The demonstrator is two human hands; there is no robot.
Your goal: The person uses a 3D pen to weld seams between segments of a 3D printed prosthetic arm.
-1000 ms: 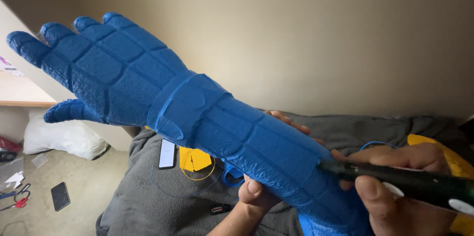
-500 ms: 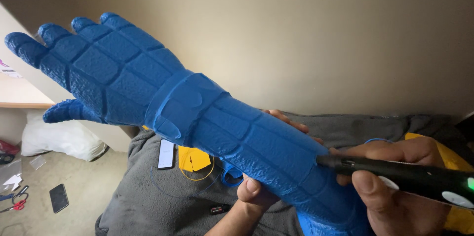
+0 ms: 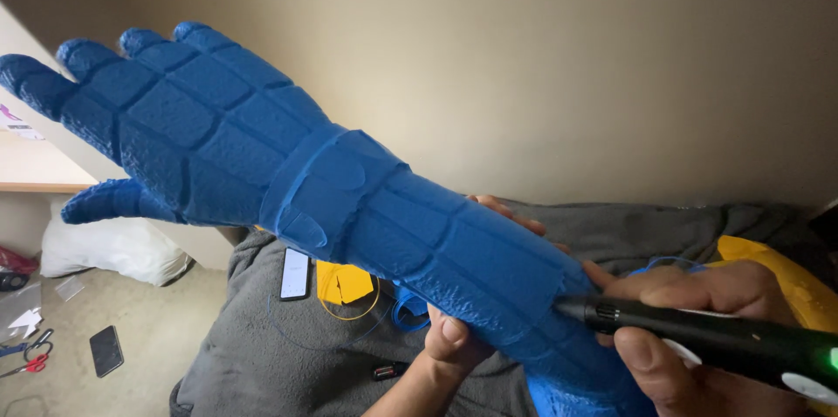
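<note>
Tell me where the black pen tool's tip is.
In the head view, lower right: the black pen tool, in the right hand, touches the blue armored glove near its cuff end.

Matt, rough blue plastic gauntlet (image 3: pixel 349 199); fleecy grey blanket (image 3: pixel 262 356).

The big blue gauntlet (image 3: pixel 349 199) is a rigid glove with forearm sleeve, its surface cut into raised plates. It is held in the air, fingers spread toward the upper left. The black pen tool (image 3: pixel 698 338) touches its forearm end with the tip.
</note>
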